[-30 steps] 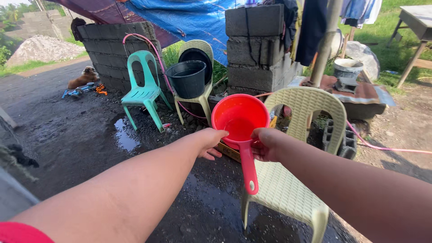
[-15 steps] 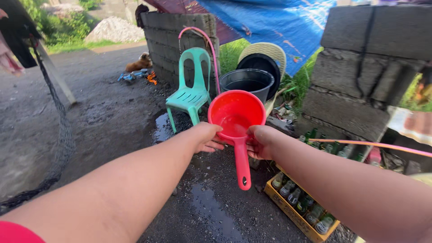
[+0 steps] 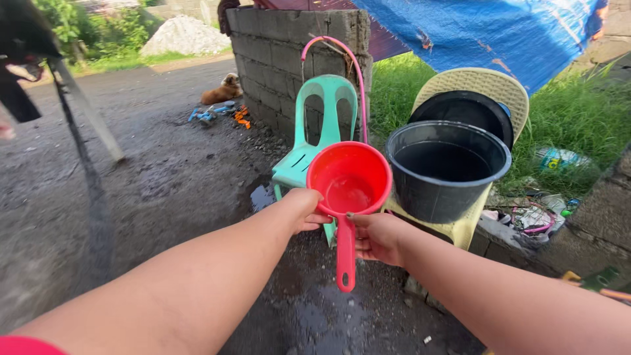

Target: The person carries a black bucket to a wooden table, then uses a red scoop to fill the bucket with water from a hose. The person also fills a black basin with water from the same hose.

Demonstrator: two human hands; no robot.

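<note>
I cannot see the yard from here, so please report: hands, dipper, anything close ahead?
Left hand on red dipper bowl, right hand by its handle. Dipper upright, wet inside. Black bucket on cream chair close right; green chair behind.

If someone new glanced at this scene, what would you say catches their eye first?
The bright red dipper at the centre stands out most, with the left hand at its rim and the right hand on its long handle. Just right of it, a black bucket sits on a pale yellow chair, and behind the dipper stands a small green plastic chair against a grey block wall.
</note>
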